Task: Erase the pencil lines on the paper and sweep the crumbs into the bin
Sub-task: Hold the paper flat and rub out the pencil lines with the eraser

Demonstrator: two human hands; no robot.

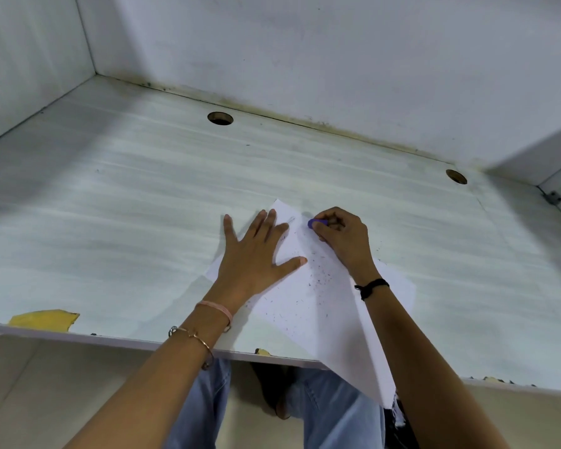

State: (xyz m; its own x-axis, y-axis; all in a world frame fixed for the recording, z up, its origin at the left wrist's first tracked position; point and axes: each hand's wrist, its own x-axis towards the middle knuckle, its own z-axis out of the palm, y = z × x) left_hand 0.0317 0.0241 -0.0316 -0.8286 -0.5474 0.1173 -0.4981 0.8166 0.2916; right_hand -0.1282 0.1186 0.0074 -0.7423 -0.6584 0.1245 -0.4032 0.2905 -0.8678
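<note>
The paper (308,296) lies skewed on the desk (117,202), its near corner overhanging the desk's front edge, crumbs (318,280) scattered across it. The left hand (256,254) presses flat and open on the paper; beyond, the right hand (344,234) pinches a purple eraser (312,223) against the paper.

A pale desk (110,196) carries the white paper (308,299), overhanging its front edge.
</note>
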